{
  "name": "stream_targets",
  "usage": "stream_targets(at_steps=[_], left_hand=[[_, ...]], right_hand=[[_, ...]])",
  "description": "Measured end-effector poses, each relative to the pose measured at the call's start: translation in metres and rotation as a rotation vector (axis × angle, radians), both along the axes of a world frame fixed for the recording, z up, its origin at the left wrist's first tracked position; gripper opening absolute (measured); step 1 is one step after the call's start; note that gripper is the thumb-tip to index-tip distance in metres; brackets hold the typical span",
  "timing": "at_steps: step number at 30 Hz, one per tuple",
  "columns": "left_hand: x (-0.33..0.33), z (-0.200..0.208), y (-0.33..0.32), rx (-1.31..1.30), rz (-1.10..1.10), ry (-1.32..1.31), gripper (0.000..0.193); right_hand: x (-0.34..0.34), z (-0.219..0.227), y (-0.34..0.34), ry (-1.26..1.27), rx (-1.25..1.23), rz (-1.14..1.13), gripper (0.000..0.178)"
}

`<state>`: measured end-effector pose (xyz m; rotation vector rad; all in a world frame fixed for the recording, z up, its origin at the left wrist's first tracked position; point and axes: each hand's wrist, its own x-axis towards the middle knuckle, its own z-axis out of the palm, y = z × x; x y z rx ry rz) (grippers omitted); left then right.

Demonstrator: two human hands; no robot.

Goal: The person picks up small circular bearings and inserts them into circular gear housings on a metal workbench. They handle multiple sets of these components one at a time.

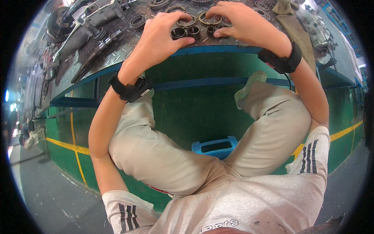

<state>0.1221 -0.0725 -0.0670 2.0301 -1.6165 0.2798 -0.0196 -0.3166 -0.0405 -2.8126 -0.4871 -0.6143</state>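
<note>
"How far along does it look?"

"The small parts lie in an orderly way. Two short, dark metal sleeves (193, 35) stand side by side within the curve of the left hand (157, 39), with a thin brass-coloured ring (187, 25) just beyond them. A second pair of dark metal sleeves (210, 33) and another brass-coloured ring (201, 19) sit at the right hand (241, 27). I'd judge the grouping done, or nearly so."

"And what's left?"

"The sleeves and rings look loose, not fitted to anything. The long, stepped, dark steel shaft (97, 54) lies well apart on the left, so any joining seems not yet done. I can't tell more than that."

"Are the hands clamped on anything?"

"Thumb and fingers stand apart on both, curved around the parts. The right thumb overlaps its sleeves; whether either hand presses on them, I cannot tell."

"Edges?"

"The sleeves stand near the blue near edge (222, 49) of the grey tread-plate metal counter (120, 45), so a slip toward the person could carry one over."

"Room to move?"

"Some bare plate shows between the shaft and the left wrist. Far side, toothed and round metal rings crowd in; on the right, a crumpled olive cloth (294, 23) hangs over the edge."
</note>
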Motion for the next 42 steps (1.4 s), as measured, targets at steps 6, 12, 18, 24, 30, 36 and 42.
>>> stream_targets(at_steps=[6, 12, 18, 24, 30, 36, 42], left_hand=[[-0.011, -0.009, -0.015, 0.04, 0.051, -0.09, 0.041], [0.004, 0.016, 0.004, -0.175, 0.0, -0.033, 0.033], [0.009, 0.014, 0.015, -0.088, 0.038, 0.088, 0.035], [0.008, 0.014, 0.019, -0.053, 0.027, 0.122, 0.036], [0.006, 0.013, 0.014, -0.038, -0.003, 0.159, 0.038], [0.006, 0.01, 0.017, 0.009, 0.006, 0.159, 0.048], [0.007, 0.005, 0.015, 0.021, -0.012, 0.214, 0.055]], right_hand=[[0.002, -0.02, 0.004, 0.056, -0.029, -0.02, 0.03], [-0.006, 0.02, -0.006, 0.085, 0.017, -0.04, 0.024], [-0.015, 0.026, -0.011, 0.231, 0.033, -0.126, 0.025], [-0.017, 0.025, -0.005, 0.347, 0.03, -0.195, 0.029], [-0.016, 0.021, -0.014, 0.304, 0.052, -0.132, 0.031], [-0.016, 0.022, -0.008, 0.323, 0.067, -0.124, 0.034], [-0.009, -0.014, -0.023, 0.191, -0.007, -0.123, 0.043]])
